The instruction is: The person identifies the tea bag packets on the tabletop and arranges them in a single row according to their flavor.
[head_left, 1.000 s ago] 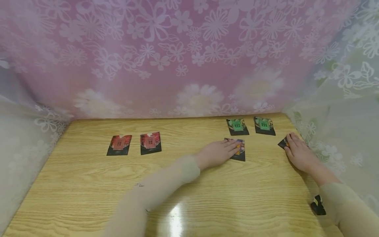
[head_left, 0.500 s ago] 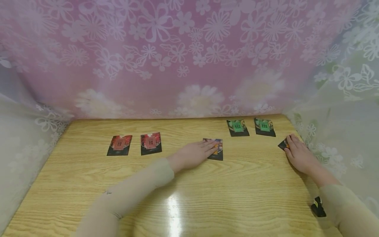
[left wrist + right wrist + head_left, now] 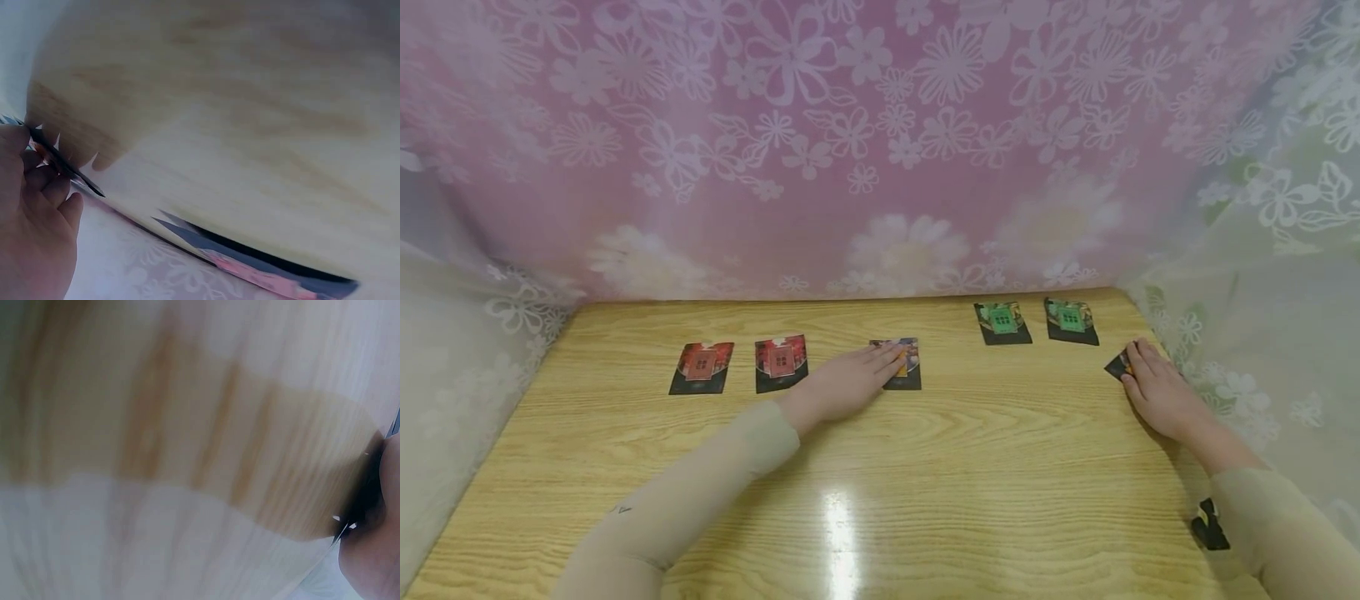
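Orange-labelled packet [image 3: 912, 368] lies flat on the wooden table [image 3: 1000, 475] beneath the left hand [image 3: 848, 379], its straight fingers pressing without gripping, probably for sliding control. The right hand [image 3: 1161, 392], fingers extended, covers another packet [image 3: 1117, 365]. Beyond, red packets [image 3: 702, 369] and green packets [image 3: 1003, 323] seem colour-paired.

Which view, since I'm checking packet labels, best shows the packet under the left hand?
The head view: it looks down on the packet, with its right side uncovered by the left hand. The left wrist view catches only a thin, edge-on strip; the right wrist view does not show it.
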Action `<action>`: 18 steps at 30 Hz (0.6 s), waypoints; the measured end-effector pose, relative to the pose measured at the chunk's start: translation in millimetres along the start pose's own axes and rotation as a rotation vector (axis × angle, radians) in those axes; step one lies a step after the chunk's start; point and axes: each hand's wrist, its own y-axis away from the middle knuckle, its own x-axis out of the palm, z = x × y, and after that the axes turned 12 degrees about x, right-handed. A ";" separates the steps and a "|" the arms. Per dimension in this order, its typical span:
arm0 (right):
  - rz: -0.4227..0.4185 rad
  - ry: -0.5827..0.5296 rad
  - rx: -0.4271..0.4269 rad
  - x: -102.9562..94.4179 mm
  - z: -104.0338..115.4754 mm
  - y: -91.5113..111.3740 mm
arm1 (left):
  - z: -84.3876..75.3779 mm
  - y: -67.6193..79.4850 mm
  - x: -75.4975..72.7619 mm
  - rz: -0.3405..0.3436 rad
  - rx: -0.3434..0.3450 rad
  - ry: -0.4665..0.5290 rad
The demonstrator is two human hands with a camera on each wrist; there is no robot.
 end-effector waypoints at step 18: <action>0.009 0.021 0.008 -6.3 6.7 1.4 | 14.8 38.5 6.6 -0.009 -0.117 0.121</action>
